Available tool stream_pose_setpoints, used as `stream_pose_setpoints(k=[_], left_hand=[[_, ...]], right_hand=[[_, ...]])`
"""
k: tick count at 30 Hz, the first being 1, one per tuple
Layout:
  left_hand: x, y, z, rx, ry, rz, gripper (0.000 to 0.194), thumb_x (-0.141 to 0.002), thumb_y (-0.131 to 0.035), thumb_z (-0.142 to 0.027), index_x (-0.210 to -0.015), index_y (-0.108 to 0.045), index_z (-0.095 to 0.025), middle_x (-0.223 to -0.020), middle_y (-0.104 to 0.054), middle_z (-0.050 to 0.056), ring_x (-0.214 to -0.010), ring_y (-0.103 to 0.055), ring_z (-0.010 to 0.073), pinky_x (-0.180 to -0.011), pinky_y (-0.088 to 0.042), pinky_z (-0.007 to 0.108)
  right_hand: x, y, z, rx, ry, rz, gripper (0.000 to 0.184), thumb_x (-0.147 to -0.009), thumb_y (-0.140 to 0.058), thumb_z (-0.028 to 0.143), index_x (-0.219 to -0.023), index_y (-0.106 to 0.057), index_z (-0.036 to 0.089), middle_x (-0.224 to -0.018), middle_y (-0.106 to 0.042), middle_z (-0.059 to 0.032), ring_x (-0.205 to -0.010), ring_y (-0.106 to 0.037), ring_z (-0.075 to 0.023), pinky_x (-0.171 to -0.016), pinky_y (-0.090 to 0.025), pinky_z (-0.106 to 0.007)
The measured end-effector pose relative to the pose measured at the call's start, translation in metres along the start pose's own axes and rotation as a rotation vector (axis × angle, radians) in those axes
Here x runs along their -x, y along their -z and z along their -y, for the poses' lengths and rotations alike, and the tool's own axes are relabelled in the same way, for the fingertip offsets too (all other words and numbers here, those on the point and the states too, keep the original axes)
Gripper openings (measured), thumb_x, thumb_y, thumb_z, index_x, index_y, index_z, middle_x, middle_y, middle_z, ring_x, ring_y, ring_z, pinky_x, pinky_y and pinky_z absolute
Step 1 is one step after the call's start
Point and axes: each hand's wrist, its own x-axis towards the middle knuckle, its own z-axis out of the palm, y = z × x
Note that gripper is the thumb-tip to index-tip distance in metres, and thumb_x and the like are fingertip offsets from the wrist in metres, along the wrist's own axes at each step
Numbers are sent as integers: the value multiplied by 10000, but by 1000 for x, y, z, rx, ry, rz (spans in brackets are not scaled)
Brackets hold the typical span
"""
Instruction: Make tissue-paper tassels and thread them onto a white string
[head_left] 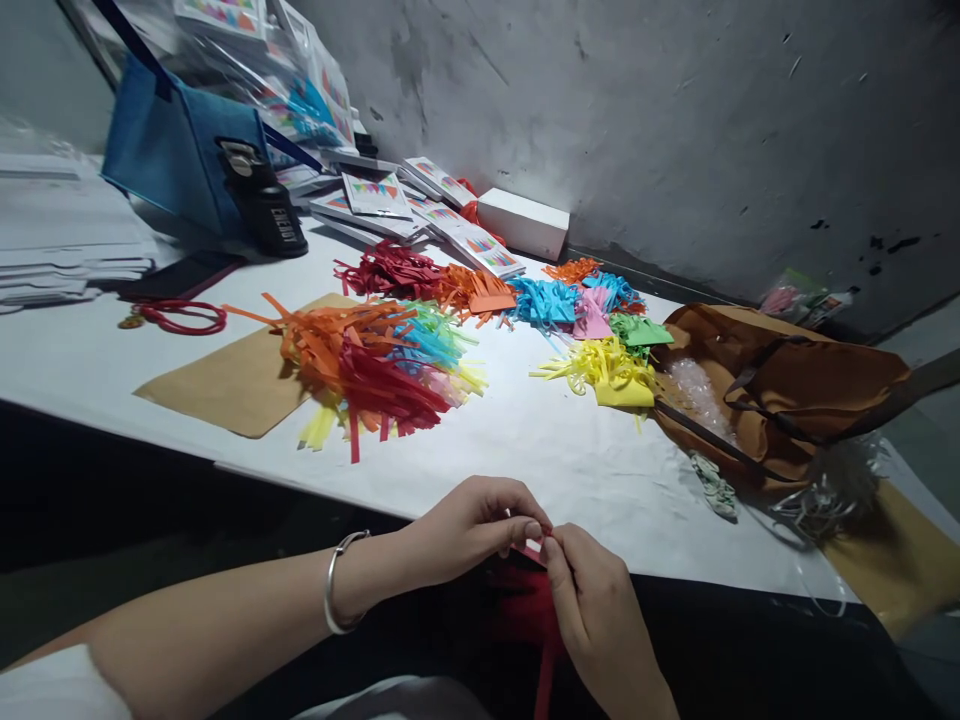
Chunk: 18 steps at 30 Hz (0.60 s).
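Observation:
At the front edge of the table, my left hand (474,525) pinches the top of a red paper tassel (521,605) between thumb and fingers. My right hand (600,600) grips the same top from the other side, fingertips almost meeting the left ones. Its red strips hang down below the table edge, blurred and partly in shadow. Beyond the hands, a heap of orange, red, blue and yellow fringed paper tassels (394,375) lies partly on a brown envelope (225,385). Yellow fringed paper (607,375) is bunched to the right.
Bundles of dark red fringe (390,270) and blue fringe (547,300) line the back. Red-handled scissors (184,317), a black bottle (266,215) and a blue bag (176,150) are at left. A brown bag (810,375) sits right; a white box (523,222) stands by the wall.

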Motion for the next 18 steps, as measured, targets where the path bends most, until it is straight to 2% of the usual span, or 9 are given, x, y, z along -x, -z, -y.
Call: stream_pose_setpoints(k=[3, 6, 9, 13, 15, 18], left_hand=[[-2, 1, 0, 81, 94, -3, 364, -808, -730, -477, -883, -717, -121, -729, -694, 40, -613, -582, 118, -574, -463, 212], [-3, 3, -3, -23, 75, 0, 285, -841, -685, -411, -840, -692, -126, -703, -690, 31, -586, -574, 112, -555, -463, 204], [-2, 3, -4, -326, -91, -26, 184, -884, -606, -293, -840, -688, -135, -701, -681, 31, -601, -577, 118, -573, -456, 207], [3, 2, 6, -691, -393, -11, 162, -921, -520, -205, -897, -668, -147, -781, -697, 69, -686, -610, 146, -647, -464, 227], [5, 1, 12, -788, -480, -12, 166, -946, -487, -209, -922, -643, -159, -818, -699, 82, -713, -622, 155, -664, -470, 230], [9, 3, 17, -885, -537, -67, 139, -951, -472, -213, -938, -605, -175, -851, -688, 90, -741, -620, 168, -668, -474, 234]], right_hand=[[0, -2, -1, -85, -25, 36, 315, -1042, -334, 265, -828, -560, 214, -734, -599, 13, -635, -567, -113, -602, -414, -226], [-1, -1, -2, -101, -12, 19, 319, -1041, -340, 261, -834, -579, 214, -727, -608, 14, -626, -577, -113, -598, -426, -221], [0, -3, -6, -93, 20, -7, 290, -1034, -377, 268, -875, -614, 218, -747, -637, 9, -654, -619, -116, -611, -459, -205], [3, -17, -19, -97, 73, -83, 236, -1023, -433, 318, -1074, -649, 238, -888, -704, -26, -792, -684, -148, -706, -519, -208], [5, -28, -26, -86, 79, -159, 262, -1027, -417, 329, -1066, -661, 240, -871, -711, -35, -764, -682, -160, -695, -521, -224], [8, -43, -36, -51, 99, -246, 248, -1016, -435, 305, -953, -667, 241, -765, -691, -25, -669, -654, -170, -652, -506, -248]])
